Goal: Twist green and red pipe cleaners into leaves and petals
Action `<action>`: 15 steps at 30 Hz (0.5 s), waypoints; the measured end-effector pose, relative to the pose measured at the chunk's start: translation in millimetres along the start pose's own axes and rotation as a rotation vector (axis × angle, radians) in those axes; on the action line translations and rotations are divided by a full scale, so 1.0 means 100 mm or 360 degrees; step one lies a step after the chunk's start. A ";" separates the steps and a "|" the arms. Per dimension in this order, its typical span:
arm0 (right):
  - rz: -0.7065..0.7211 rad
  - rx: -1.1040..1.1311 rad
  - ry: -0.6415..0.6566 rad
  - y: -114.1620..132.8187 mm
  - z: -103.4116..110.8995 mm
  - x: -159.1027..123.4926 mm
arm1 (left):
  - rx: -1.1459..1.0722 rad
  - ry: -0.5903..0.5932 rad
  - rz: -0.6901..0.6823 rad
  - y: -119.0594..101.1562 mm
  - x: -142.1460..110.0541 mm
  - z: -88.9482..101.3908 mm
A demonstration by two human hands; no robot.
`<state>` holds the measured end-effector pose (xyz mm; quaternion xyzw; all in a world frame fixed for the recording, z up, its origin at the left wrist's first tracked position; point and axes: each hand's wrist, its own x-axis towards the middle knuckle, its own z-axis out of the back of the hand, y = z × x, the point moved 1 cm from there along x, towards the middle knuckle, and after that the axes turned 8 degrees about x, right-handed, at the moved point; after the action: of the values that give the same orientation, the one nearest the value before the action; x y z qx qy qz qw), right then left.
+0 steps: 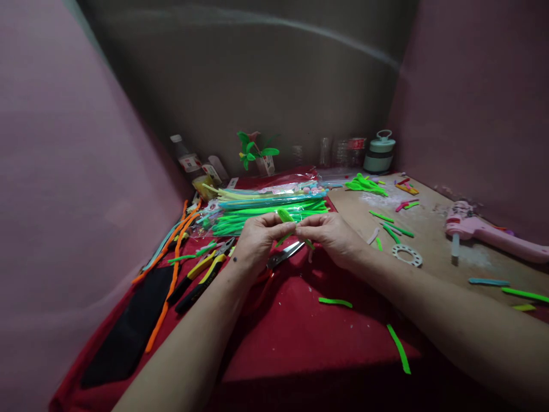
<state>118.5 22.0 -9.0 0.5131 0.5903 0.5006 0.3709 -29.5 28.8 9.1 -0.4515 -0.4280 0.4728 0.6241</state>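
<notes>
My left hand (258, 238) and my right hand (332, 237) meet above the red cloth (300, 320), both pinched on one green pipe cleaner piece (285, 216) bent into a loop that sticks up between the fingertips. Scissors (285, 255) lie on the cloth just under the hands. Packs of green and yellow pipe cleaners (266, 209) lie right behind the hands. Yellow-handled pliers (201, 276) rest to the left of my left wrist.
Orange pipe cleaners (174, 269) and a black strip (128, 332) lie at the left. Green cut pieces (335, 301) dot the cloth. On the wooden board (429, 246) lie a pink glue gun (489, 232), a white ring (406, 254) and scraps. Bottles and a jar (380, 151) line the back wall.
</notes>
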 end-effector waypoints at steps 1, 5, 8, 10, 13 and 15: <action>-0.0006 0.0013 -0.0003 0.01 0.00 0.00 | -0.0060 0.0017 0.0020 0.01 0.01 0.00; -0.0092 0.0017 0.0008 0.01 -0.02 -0.01 | -0.0198 0.0035 0.0050 0.04 0.03 0.02; -0.0097 -0.0005 0.0009 -0.02 -0.01 -0.01 | -0.0041 -0.0063 -0.0035 0.02 0.02 0.02; -0.0077 -0.0008 0.0008 -0.05 0.00 -0.01 | 0.0012 -0.0116 -0.0085 -0.01 0.00 0.00; -0.0071 0.0006 0.0020 -0.07 0.00 0.00 | 0.0135 -0.0142 -0.0183 -0.03 -0.02 -0.03; -0.0074 0.0022 0.0001 -0.07 0.00 0.00 | 0.0309 -0.0168 -0.0285 -0.04 -0.03 -0.04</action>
<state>117.0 22.6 -15.7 0.5017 0.6056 0.4880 0.3787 -25.5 25.0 11.7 -0.3235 -0.4508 0.4776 0.6812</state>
